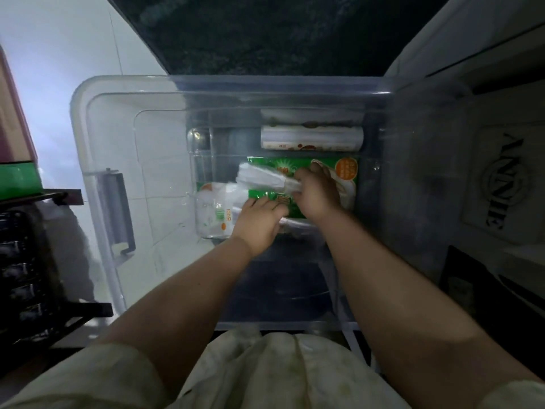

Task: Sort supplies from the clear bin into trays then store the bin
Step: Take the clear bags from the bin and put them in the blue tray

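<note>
The clear bin point(236, 85) sits on the floor right in front of the person, who leans over it with both bare forearms reaching down inside. Its contents are bunched toward the far right part of the bin's floor.

The right hand point(317, 196) is curled round one end of a white plastic bundle point(259, 180), fingers clamped on it, and the rest of the bundle sticks out to the left. Under that hand lies a green packet point(280, 165) with an orange patch near the bin's right wall. The left hand point(259, 224) lies on the packet's near left part, fingers close together. Whether they hook its edge or only rest on it, I cannot tell.

Against the far wall lies a white roll point(311, 138) with brown print, lengthwise along that wall. Just left of the hands is a clear packet point(215, 214) with orange and green print, touching the green packet. A grey latch point(115, 208) hangs on the bin's left wall.

Pale floor tiles point(59, 69) show to the left, through the bin's left half too. A dark surface point(265, 33) lies beyond the far rim. A white box point(501, 178) with a black logo stands just beside the right wall. A black rack point(23, 261) stands off the near left corner, with a green box point(17, 178) behind it.
</note>
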### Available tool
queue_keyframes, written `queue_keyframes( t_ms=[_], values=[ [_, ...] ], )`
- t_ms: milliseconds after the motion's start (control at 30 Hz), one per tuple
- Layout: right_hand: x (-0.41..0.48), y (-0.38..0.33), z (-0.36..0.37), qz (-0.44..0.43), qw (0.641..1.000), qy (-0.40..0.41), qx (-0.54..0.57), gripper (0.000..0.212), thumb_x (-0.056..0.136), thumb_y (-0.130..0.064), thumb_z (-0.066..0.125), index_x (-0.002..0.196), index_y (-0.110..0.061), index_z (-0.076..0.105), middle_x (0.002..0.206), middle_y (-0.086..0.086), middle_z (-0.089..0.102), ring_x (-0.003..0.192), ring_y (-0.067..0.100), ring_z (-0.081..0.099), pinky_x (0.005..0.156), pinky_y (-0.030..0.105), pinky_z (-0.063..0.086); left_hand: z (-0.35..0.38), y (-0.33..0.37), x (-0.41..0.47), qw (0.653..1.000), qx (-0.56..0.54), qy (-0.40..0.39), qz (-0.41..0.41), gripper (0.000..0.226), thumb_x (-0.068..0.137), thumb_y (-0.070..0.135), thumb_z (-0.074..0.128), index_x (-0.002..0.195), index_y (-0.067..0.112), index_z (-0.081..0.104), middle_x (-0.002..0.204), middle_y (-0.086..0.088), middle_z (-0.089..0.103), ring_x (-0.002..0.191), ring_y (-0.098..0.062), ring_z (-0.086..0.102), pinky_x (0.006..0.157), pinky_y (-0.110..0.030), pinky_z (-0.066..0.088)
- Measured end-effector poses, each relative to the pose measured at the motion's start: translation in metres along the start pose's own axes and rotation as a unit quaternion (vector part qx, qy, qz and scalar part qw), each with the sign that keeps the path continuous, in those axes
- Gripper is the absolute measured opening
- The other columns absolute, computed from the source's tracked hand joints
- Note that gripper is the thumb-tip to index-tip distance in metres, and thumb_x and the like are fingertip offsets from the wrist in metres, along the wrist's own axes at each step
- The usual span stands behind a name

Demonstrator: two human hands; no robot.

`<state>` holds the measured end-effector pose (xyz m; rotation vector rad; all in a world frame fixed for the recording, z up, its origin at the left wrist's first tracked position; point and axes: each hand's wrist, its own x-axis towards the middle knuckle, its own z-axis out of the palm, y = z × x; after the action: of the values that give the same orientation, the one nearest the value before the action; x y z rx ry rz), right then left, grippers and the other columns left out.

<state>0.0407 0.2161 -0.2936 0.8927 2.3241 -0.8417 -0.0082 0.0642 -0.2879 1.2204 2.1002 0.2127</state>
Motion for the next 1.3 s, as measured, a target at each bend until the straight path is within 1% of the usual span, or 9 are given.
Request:
queue_keyframes(
  t_ms=[133,333,500,667,833,1067,1133,1233,1300],
  values=[
    [-0.021,-0.009,-0.031,-0.041,0.999,0.035,0.002,0.027,0.079,-0.003,0.063,0.104,-0.012,0.064,0.106,0.015,0.062,0.099,0.035,0.053,0.080,0.038,0.046,-0.031,0.010,-0.028,0.999,-0.024,0.039,-0.020,0.017,0.075,0.012,0.071,0.091,0.016,0.066,0.091,-0.003,0.068,0.090,-0.028,0.059,0.078,-0.039,0.040],
    [-0.069,-0.037,-0.103,-0.109,0.991,0.076,-0.002,0.024,0.080,-0.001,0.061,0.103,-0.006,0.061,0.108,0.015,0.062,0.101,0.033,0.052,0.084,0.040,0.043,-0.099,0.040,-0.074,0.993,-0.008,0.109,-0.032,0.019,0.077,0.008,0.070,0.093,0.016,0.070,0.091,-0.002,0.071,0.088,-0.028,0.061,0.077,-0.040,0.044],
    [-0.131,-0.075,-0.166,-0.152,0.978,0.139,-0.024,0.021,0.081,-0.006,0.060,0.102,-0.008,0.063,0.104,0.010,0.064,0.099,0.029,0.052,0.084,0.038,0.038,-0.167,0.073,-0.116,0.982,0.032,0.188,0.012,0.024,0.069,0.004,0.076,0.088,0.018,0.070,0.084,0.001,0.071,0.081,-0.025,0.063,0.075,-0.038,0.046],
    [-0.192,-0.113,-0.200,-0.166,0.968,0.173,-0.067,0.026,0.086,-0.008,0.055,0.111,-0.011,0.061,0.111,0.008,0.061,0.105,0.028,0.050,0.089,0.038,0.038,-0.222,0.094,-0.151,0.962,0.055,0.264,0.049,0.027,0.065,0.004,0.075,0.087,0.018,0.068,0.084,0.002,0.069,0.081,-0.025,0.060,0.072,-0.036,0.043],
    [-0.241,-0.139,-0.204,-0.122,0.953,0.266,-0.085,0.031,0.086,-0.006,0.055,0.115,-0.016,0.061,0.113,0.004,0.061,0.103,0.026,0.049,0.085,0.037,0.038,-0.244,0.100,-0.180,0.945,0.043,0.311,0.096,0.022,0.067,0.006,0.074,0.084,0.020,0.067,0.084,0.005,0.069,0.082,-0.024,0.058,0.069,-0.034,0.041],
    [-0.315,-0.169,-0.153,-0.011,0.942,0.331,-0.049,0.023,0.084,-0.007,0.056,0.105,-0.015,0.062,0.103,0.004,0.062,0.095,0.027,0.050,0.076,0.037,0.038,-0.248,0.079,-0.220,0.932,0.064,0.286,0.213,0.015,0.067,0.012,0.075,0.077,0.019,0.067,0.074,0.005,0.066,0.078,-0.024,0.058,0.068,-0.036,0.044],
    [-0.334,-0.175,-0.137,0.025,0.938,0.346,-0.030,0.022,0.084,-0.009,0.055,0.104,-0.016,0.063,0.101,0.004,0.061,0.095,0.027,0.050,0.077,0.038,0.040,-0.246,0.078,-0.229,0.925,0.065,0.278,0.252,0.010,0.068,0.014,0.070,0.076,0.020,0.066,0.074,0.005,0.065,0.078,-0.024,0.057,0.068,-0.037,0.043],
    [-0.366,-0.178,-0.118,0.080,0.924,0.373,-0.005,0.024,0.083,-0.010,0.055,0.105,-0.016,0.064,0.102,0.004,0.061,0.096,0.029,0.049,0.080,0.040,0.040,-0.241,0.086,-0.239,0.910,0.052,0.267,0.312,0.008,0.067,0.015,0.064,0.073,0.019,0.066,0.086,0.000,0.063,0.084,-0.026,0.053,0.069,-0.038,0.042],
    [-0.389,-0.176,-0.106,0.109,0.914,0.392,0.005,0.024,0.082,-0.010,0.057,0.105,-0.015,0.064,0.100,0.006,0.061,0.095,0.030,0.050,0.079,0.040,0.040,-0.235,0.099,-0.245,0.892,0.052,0.271,0.359,0.007,0.065,0.017,0.066,0.071,0.018,0.067,0.100,-0.005,0.063,0.094,-0.026,0.048,0.076,-0.039,0.040]
  ],
)
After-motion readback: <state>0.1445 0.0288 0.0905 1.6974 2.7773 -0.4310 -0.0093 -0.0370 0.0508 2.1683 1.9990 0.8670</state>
